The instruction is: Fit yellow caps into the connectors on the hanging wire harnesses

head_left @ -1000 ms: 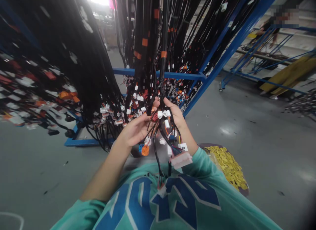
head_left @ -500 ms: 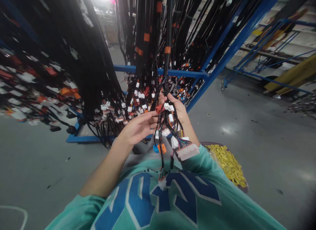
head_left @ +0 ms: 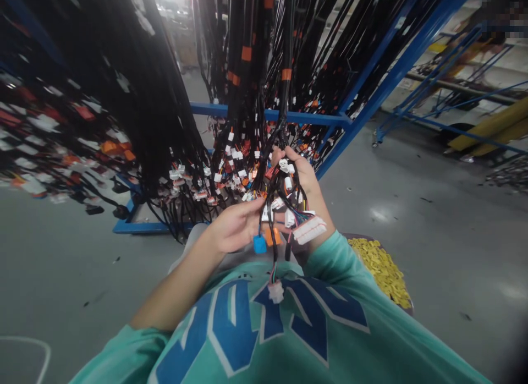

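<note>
A black-taped wire harness (head_left: 284, 132) hangs from above, and its branches fan out in front of me. My right hand (head_left: 304, 174) is closed round it from the right, below the blue crossbar. My left hand (head_left: 236, 228) reaches in from the left, fingers stretched out behind the lower branches, thumb pointing up beside them. Near it dangle a blue connector (head_left: 259, 244) and an orange connector (head_left: 273, 236). A wide white connector (head_left: 309, 230) lies over my right forearm. Another white connector (head_left: 276, 291) hangs lowest, before my shirt. White connectors (head_left: 285, 165) cluster by my right fingers.
Dense bundles of black harnesses (head_left: 159, 98) with many connectors hang on a blue rack (head_left: 305, 117). A tub of yellow parts (head_left: 381, 271) stands on the floor at right. Beyond is a blue wheeled cart (head_left: 429, 120), with a person partly visible nearby.
My left hand has moved down along the branches, from near the red connector towards the blue and orange ones. My right hand stays on the harness; the wide white connector has shifted up slightly.
</note>
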A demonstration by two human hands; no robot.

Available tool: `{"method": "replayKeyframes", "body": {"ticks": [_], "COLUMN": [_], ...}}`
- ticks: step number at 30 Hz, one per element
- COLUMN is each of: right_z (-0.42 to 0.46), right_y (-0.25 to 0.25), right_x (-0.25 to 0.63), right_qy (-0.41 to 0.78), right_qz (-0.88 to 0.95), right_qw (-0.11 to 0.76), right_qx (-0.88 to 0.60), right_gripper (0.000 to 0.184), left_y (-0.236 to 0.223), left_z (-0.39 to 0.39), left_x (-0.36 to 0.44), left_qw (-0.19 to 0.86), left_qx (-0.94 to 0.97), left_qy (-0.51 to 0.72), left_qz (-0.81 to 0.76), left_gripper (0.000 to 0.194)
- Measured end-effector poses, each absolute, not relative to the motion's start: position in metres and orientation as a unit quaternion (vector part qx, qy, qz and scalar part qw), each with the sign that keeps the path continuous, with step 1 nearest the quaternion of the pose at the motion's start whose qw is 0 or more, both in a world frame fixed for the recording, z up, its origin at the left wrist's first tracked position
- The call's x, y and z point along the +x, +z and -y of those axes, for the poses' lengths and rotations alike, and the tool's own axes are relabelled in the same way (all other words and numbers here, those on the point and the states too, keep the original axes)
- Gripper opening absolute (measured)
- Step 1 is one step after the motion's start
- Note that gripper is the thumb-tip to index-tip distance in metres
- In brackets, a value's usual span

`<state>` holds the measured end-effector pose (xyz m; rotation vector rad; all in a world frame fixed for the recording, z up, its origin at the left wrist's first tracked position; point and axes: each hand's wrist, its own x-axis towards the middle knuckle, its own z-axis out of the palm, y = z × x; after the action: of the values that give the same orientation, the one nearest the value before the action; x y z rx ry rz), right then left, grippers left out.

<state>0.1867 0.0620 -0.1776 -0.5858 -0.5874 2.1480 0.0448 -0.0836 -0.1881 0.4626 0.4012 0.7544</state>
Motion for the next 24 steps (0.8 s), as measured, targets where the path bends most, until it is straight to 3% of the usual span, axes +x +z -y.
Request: {"method": "replayKeyframes", "body": {"ticks": [15, 24], "right_z": [-0.079, -0.083], "right_y": [-0.188, -0.195], "right_x": [0.194, 0.188], "right_qy": [0.903, 0.851], "right_qz": [0.149, 0.201], "right_qw": [0.365, 0.43], "right_qx": [-0.17, -0.224], "right_gripper": [0.028, 0.026], "left_y": [-0.165, -0.194], "left_z": [0.082, 0.078], "left_x": [0.037, 0.035], "left_qw": [0.9, 0.836], "left_qx": [0.197, 0.302], "left_qy": [0.356, 0.384], "left_qz": [-0.155, -0.251], "left_gripper": [0.052, 0.043]}}
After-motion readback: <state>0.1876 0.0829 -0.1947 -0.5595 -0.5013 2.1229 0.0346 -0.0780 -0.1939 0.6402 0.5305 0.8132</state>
